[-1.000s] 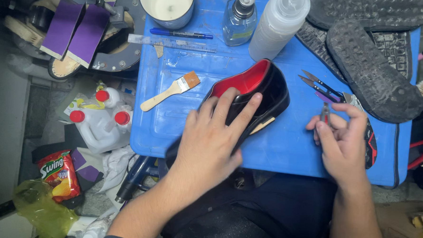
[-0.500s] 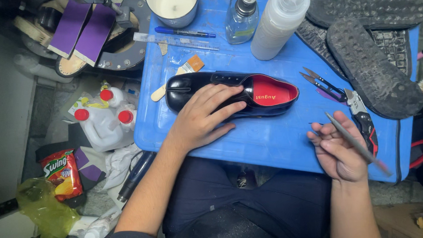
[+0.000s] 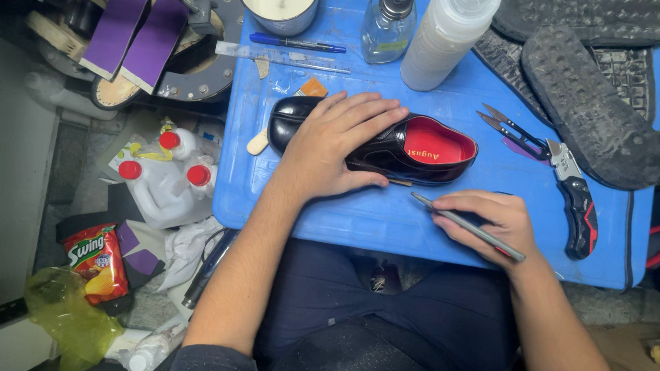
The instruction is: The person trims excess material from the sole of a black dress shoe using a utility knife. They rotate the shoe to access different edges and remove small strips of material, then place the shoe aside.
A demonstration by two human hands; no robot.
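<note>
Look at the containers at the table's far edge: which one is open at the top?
The round cup, far left of the three. Its top is uncovered, showing pale contents. The small glass bottle has a pump top and the tall white squeeze bottle a nozzle cap.

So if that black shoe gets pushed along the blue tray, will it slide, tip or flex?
The black shoe lies sole-down with the left hand pressing its front, so it probably sits steady rather than rolling. Its glossy upper looks slippery to hold. The blue tray looks smooth, so a push would likely slide it.
</note>
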